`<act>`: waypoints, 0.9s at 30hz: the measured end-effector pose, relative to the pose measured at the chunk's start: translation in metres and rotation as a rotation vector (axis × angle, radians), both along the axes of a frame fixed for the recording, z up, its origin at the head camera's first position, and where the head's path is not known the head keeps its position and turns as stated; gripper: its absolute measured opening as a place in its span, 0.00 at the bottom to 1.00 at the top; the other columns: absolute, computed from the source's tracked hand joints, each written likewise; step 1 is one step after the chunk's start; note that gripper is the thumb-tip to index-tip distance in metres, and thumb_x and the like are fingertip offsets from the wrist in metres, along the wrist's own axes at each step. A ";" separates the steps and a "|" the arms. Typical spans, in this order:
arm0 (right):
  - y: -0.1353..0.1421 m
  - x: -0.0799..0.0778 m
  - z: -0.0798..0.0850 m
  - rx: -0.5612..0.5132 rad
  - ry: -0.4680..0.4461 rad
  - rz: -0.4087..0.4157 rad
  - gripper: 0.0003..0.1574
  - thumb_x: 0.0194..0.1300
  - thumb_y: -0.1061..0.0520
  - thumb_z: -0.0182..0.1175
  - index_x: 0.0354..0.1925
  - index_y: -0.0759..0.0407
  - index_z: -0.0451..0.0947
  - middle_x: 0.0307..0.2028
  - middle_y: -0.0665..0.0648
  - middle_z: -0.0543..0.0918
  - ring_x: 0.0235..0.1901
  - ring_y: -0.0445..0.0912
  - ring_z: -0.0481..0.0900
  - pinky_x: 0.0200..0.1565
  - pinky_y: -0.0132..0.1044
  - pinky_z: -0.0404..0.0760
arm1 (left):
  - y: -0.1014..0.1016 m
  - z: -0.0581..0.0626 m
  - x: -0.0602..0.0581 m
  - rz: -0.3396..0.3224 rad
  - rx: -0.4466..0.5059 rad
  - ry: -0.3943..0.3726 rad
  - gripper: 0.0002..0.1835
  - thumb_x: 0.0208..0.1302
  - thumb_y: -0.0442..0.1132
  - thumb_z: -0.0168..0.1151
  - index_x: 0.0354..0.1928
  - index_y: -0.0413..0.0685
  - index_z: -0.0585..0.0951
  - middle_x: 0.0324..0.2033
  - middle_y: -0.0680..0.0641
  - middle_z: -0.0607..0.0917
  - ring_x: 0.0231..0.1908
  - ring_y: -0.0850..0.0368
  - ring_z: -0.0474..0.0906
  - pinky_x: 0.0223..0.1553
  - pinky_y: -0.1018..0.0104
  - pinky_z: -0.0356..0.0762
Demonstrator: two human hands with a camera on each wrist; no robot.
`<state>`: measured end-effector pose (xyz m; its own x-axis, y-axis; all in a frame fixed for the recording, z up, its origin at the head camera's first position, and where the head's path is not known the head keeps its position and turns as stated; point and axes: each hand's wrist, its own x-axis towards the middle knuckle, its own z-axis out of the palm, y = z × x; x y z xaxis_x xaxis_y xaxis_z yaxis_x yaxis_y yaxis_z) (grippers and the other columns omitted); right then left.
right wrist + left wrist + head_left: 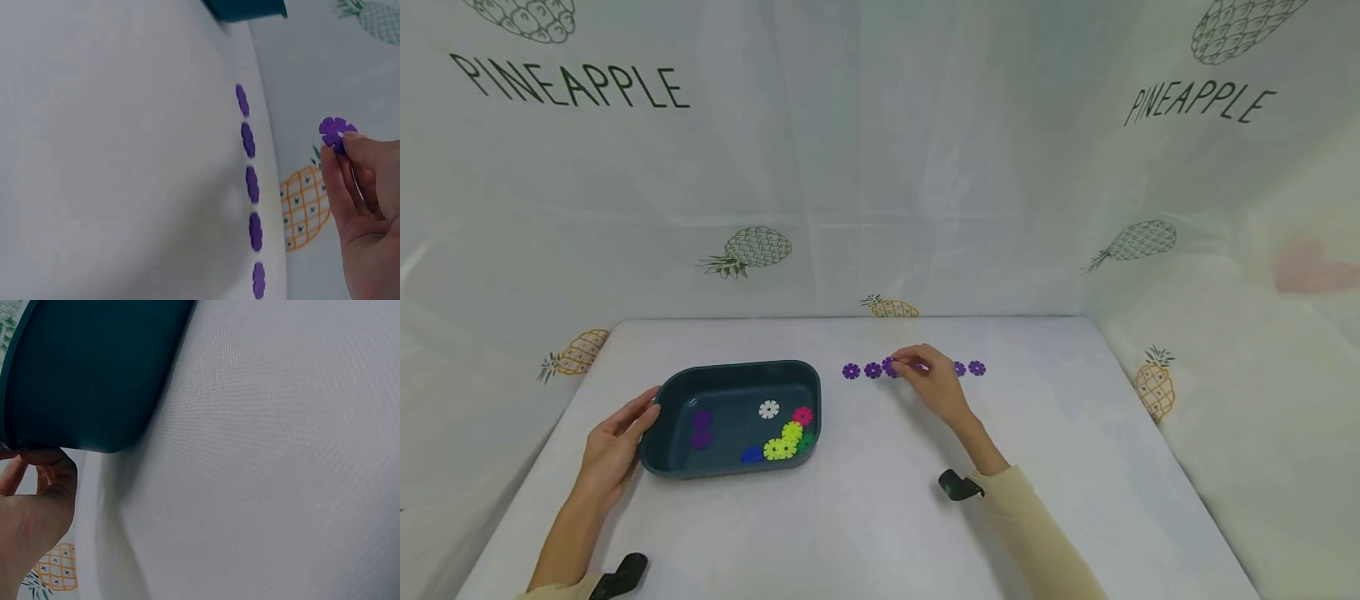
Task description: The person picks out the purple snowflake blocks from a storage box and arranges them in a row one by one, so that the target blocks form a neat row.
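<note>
My right hand pinches a purple flower-shaped plastic disc between thumb and fingers, above the table. Under and beside that hand runs a row of several like purple discs, partly hidden by it in the head view. In the right wrist view, the row's discs lie with small gaps between them. At the left, my left hand grips the left end of a dark teal tray. Inside the tray are purple discs, a white disc, yellow ones, a pink-red one, plus blue and green ones.
The white table has its far edge just behind the row. Behind it hangs a pale curtain printed with pineapples. Each wrist wears a black strap device, such as the right one.
</note>
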<state>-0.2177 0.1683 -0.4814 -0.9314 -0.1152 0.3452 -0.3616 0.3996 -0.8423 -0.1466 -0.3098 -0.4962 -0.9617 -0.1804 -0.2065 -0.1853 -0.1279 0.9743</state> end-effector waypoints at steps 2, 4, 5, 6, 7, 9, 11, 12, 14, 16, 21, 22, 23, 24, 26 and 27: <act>0.008 -0.001 -0.001 0.000 -0.015 -0.023 0.10 0.67 0.63 0.69 0.47 0.60 0.86 0.42 0.55 0.86 0.45 0.49 0.84 0.51 0.38 0.84 | -0.001 0.000 0.000 0.004 -0.006 -0.009 0.32 0.71 0.44 0.68 0.74 0.52 0.72 0.47 0.70 0.80 0.47 0.79 0.76 0.43 0.84 0.77; 0.016 -0.001 -0.003 0.004 -0.023 -0.049 0.10 0.67 0.62 0.70 0.47 0.59 0.86 0.42 0.55 0.86 0.45 0.49 0.84 0.51 0.37 0.84 | -0.001 -0.001 0.001 0.010 -0.012 -0.016 0.32 0.71 0.44 0.68 0.74 0.52 0.72 0.47 0.70 0.80 0.47 0.80 0.76 0.43 0.84 0.76; 0.020 -0.002 -0.004 0.003 -0.018 -0.061 0.10 0.67 0.62 0.70 0.47 0.59 0.86 0.42 0.56 0.86 0.45 0.49 0.84 0.50 0.36 0.84 | -0.002 -0.001 0.001 0.013 -0.012 -0.017 0.32 0.70 0.44 0.68 0.74 0.52 0.72 0.47 0.70 0.80 0.47 0.80 0.76 0.43 0.84 0.77; 0.023 -0.002 -0.005 -0.003 -0.008 -0.072 0.10 0.67 0.62 0.70 0.47 0.60 0.86 0.42 0.56 0.86 0.45 0.49 0.84 0.50 0.34 0.83 | -0.002 -0.001 0.001 0.014 -0.010 -0.016 0.31 0.70 0.44 0.68 0.74 0.52 0.73 0.46 0.71 0.81 0.46 0.79 0.76 0.42 0.83 0.77; 0.025 0.001 -0.002 -0.011 -0.003 -0.087 0.10 0.67 0.64 0.70 0.46 0.62 0.86 0.42 0.58 0.87 0.45 0.51 0.85 0.49 0.33 0.83 | -0.002 -0.001 0.001 0.014 -0.008 -0.015 0.31 0.70 0.44 0.68 0.74 0.53 0.73 0.46 0.71 0.81 0.46 0.79 0.76 0.42 0.83 0.77; 0.033 0.001 -0.004 -0.036 0.006 -0.106 0.09 0.66 0.65 0.69 0.46 0.64 0.86 0.42 0.60 0.86 0.44 0.53 0.85 0.47 0.31 0.83 | -0.003 -0.002 0.001 0.012 -0.006 -0.012 0.31 0.70 0.44 0.68 0.73 0.53 0.73 0.47 0.71 0.81 0.46 0.79 0.76 0.43 0.83 0.77; 0.040 0.002 -0.008 -0.060 0.013 -0.124 0.10 0.66 0.67 0.69 0.46 0.66 0.85 0.42 0.63 0.86 0.43 0.54 0.85 0.46 0.28 0.83 | -0.003 -0.002 0.001 0.008 -0.005 -0.008 0.31 0.71 0.44 0.68 0.73 0.53 0.73 0.47 0.70 0.81 0.47 0.80 0.76 0.43 0.84 0.77; 0.044 0.003 -0.009 -0.064 0.015 -0.138 0.10 0.66 0.67 0.69 0.46 0.67 0.85 0.42 0.64 0.86 0.43 0.53 0.85 0.45 0.27 0.82 | -0.003 -0.002 0.001 0.006 -0.008 -0.007 0.31 0.71 0.44 0.68 0.74 0.53 0.73 0.47 0.70 0.80 0.47 0.80 0.76 0.43 0.84 0.76; 0.053 0.002 -0.016 -0.074 0.011 -0.165 0.10 0.66 0.67 0.69 0.46 0.67 0.85 0.42 0.64 0.86 0.42 0.51 0.85 0.45 0.25 0.82 | -0.003 -0.002 0.001 0.003 -0.014 -0.007 0.32 0.71 0.45 0.67 0.74 0.52 0.72 0.48 0.70 0.80 0.48 0.81 0.75 0.44 0.85 0.76; 0.060 0.002 -0.019 -0.090 0.020 -0.198 0.10 0.66 0.67 0.69 0.46 0.68 0.85 0.41 0.65 0.86 0.41 0.49 0.84 0.44 0.25 0.82 | -0.002 -0.002 0.000 0.002 -0.015 -0.004 0.32 0.71 0.45 0.67 0.75 0.51 0.72 0.48 0.70 0.79 0.48 0.81 0.75 0.44 0.85 0.75; 0.075 0.004 -0.023 -0.111 0.046 -0.296 0.10 0.66 0.66 0.69 0.46 0.68 0.86 0.39 0.66 0.86 0.38 0.44 0.84 0.41 0.22 0.80 | -0.002 -0.002 0.000 0.001 -0.018 0.003 0.32 0.71 0.45 0.68 0.74 0.51 0.72 0.48 0.70 0.79 0.49 0.80 0.74 0.45 0.86 0.75; 0.078 0.005 -0.023 -0.111 0.047 -0.311 0.09 0.67 0.65 0.69 0.46 0.68 0.86 0.38 0.66 0.86 0.38 0.43 0.83 0.40 0.21 0.80 | -0.002 -0.002 0.000 0.001 -0.016 0.004 0.32 0.71 0.45 0.68 0.74 0.51 0.72 0.48 0.69 0.79 0.49 0.80 0.74 0.45 0.86 0.75; 0.081 0.005 -0.024 -0.119 0.044 -0.325 0.09 0.67 0.66 0.69 0.45 0.68 0.86 0.38 0.66 0.86 0.38 0.41 0.83 0.39 0.21 0.80 | -0.002 -0.002 0.000 0.000 -0.016 0.006 0.32 0.71 0.45 0.68 0.74 0.51 0.72 0.48 0.69 0.80 0.49 0.80 0.75 0.45 0.86 0.75; 0.084 0.006 -0.024 -0.130 0.040 -0.333 0.09 0.67 0.66 0.69 0.46 0.69 0.85 0.38 0.66 0.86 0.38 0.40 0.83 0.38 0.21 0.80 | -0.002 -0.002 0.000 0.000 -0.018 0.007 0.31 0.71 0.45 0.68 0.74 0.51 0.72 0.48 0.69 0.80 0.49 0.80 0.74 0.45 0.85 0.75; 0.089 0.007 -0.025 -0.147 0.039 -0.347 0.10 0.67 0.67 0.68 0.46 0.71 0.84 0.37 0.67 0.85 0.38 0.39 0.83 0.39 0.21 0.81 | -0.001 -0.002 -0.001 0.002 -0.019 0.008 0.31 0.71 0.45 0.68 0.74 0.52 0.73 0.48 0.69 0.80 0.49 0.79 0.75 0.45 0.85 0.75; 0.092 0.008 -0.026 -0.142 0.037 -0.355 0.10 0.68 0.67 0.67 0.46 0.72 0.84 0.37 0.66 0.85 0.37 0.38 0.83 0.39 0.21 0.81 | -0.001 -0.002 -0.001 0.001 -0.018 0.009 0.31 0.71 0.45 0.68 0.74 0.52 0.73 0.48 0.69 0.80 0.48 0.80 0.75 0.45 0.85 0.75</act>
<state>-0.2100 0.2599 -0.5069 -0.8914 0.2640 0.3683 -0.2524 0.3858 -0.8874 -0.1476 -0.3105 -0.4983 -0.9632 -0.1851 -0.1951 -0.1768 -0.1109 0.9780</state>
